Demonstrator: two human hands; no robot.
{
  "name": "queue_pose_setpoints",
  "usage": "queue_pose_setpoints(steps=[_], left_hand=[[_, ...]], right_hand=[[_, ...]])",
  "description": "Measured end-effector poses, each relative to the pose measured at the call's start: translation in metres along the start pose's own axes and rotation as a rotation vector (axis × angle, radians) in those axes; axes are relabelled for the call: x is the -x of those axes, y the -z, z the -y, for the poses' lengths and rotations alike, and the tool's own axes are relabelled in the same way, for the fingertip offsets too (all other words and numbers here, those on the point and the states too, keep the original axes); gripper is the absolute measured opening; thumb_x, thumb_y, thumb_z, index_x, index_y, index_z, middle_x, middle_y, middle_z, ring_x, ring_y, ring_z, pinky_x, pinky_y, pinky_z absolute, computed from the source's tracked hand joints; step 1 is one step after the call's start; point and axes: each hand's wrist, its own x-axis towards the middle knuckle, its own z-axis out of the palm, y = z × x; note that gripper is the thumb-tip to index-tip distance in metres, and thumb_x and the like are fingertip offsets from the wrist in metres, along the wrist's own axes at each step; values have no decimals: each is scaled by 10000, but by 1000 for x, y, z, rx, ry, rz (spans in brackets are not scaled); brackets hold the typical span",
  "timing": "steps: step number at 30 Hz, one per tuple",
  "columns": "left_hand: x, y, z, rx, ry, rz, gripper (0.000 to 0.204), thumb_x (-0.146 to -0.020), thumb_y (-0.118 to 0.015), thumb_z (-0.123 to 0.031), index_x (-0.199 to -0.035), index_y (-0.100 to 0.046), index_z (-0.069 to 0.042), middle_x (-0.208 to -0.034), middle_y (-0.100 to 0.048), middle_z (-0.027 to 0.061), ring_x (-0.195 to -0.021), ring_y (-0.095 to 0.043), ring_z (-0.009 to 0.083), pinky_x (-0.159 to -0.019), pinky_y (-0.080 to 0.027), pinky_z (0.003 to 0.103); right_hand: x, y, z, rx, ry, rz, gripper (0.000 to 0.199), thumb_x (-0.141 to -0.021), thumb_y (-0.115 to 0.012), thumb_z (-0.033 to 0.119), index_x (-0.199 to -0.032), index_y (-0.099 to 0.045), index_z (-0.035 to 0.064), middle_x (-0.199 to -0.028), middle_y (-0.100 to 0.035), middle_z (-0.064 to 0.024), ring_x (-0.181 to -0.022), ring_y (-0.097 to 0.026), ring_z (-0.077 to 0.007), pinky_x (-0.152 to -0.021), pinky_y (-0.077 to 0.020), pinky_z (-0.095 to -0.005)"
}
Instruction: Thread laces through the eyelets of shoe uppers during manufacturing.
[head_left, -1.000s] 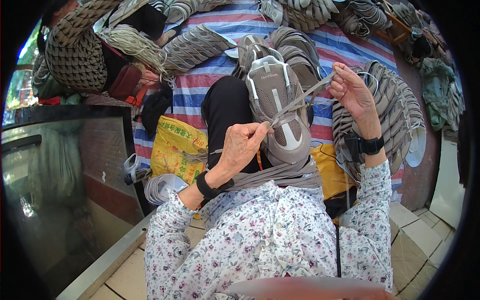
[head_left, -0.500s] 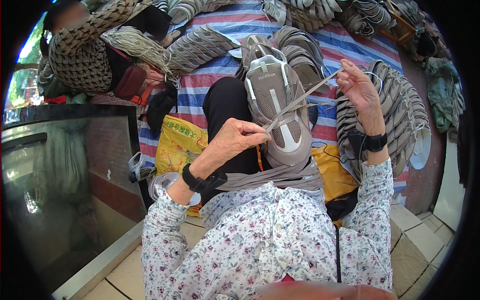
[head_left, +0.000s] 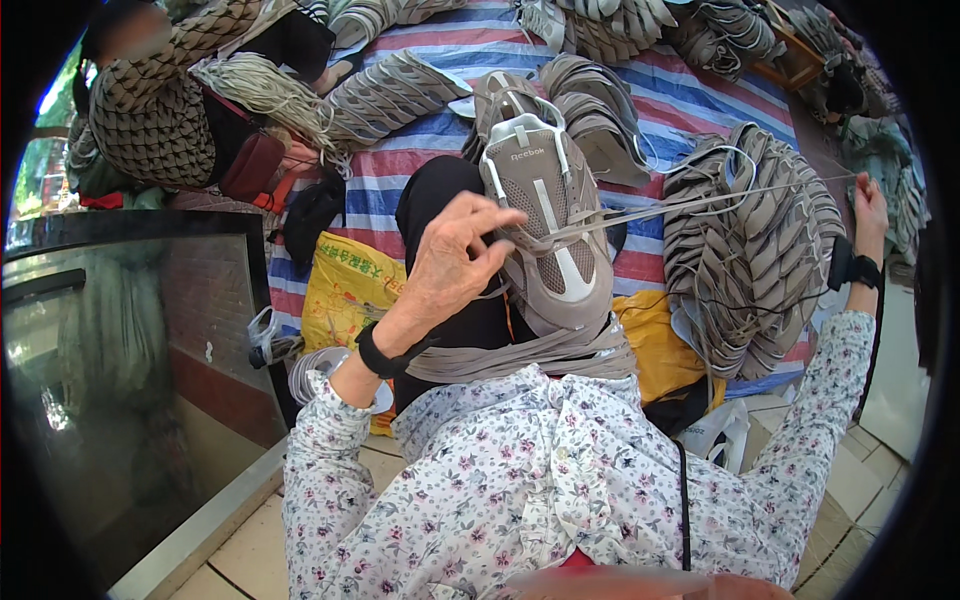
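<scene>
A worker in a white cotton-look shirt (head_left: 490,470) with a purple floral print draws a long, flat grey lace (head_left: 650,211) taut out to the side, its near end at a taupe mesh shoe upper (head_left: 547,215) trimmed in white. The upper lies over the lap, toe toward the body, beside a leg in black trousers (head_left: 432,195). The right hand (head_left: 870,210), far out at arm's length, has its fingers closed around the lace's outer end; the left hand (head_left: 455,260) hovers at the upper's left edge, forefinger and thumb parted, though whether the hidden fingers pin any lace cannot be told. The lace passes over a fanned stack of taupe uppers (head_left: 760,265) on a red, white and blue striped tarpaulin (head_left: 640,265). A hard tug with little bracing from the left could drag the upper askew or bunch its mesh; uneven tension could twist the strands, and the lace could snag on the stack or tangle with the grey lace bundle (head_left: 535,362) across the lap.
</scene>
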Motion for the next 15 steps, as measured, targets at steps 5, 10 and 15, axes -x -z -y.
queue_pose_setpoints(steps=[5, 10, 15], left_hand=[[-25, -16, 6, -245, -186, -48, 176, -783, -715, 20, -950, -706, -31, -1055, -556, 47, -677, -606, 120, -592, -510, 254], [-29, -15, 17, -256, -256, 51, 102, -794, -739, -28, -890, -708, -12, -999, -566, 48, -742, -625, 145, -619, -531, 258], [-29, -17, 17, -204, -223, 65, 99, -799, -736, -28, -884, -699, 8, -974, -569, 49, -754, -629, 149, -642, -526, 264]], right_hand=[[46, 9, 92, -663, -476, 221, 200, -904, -597, 44, -1085, -661, -10, -1083, -637, -99, -1059, -595, -217, -882, -496, -325], [134, 16, 367, -828, 111, 535, 257, -852, -658, 25, -1102, -689, 74, -1135, -616, -79, -998, -611, -183, -820, -502, -293], [178, -11, 461, -828, 456, 455, 284, -770, -713, 7, -1042, -669, 75, -1112, -560, -77, -1112, -513, -284, -958, -413, -391]])
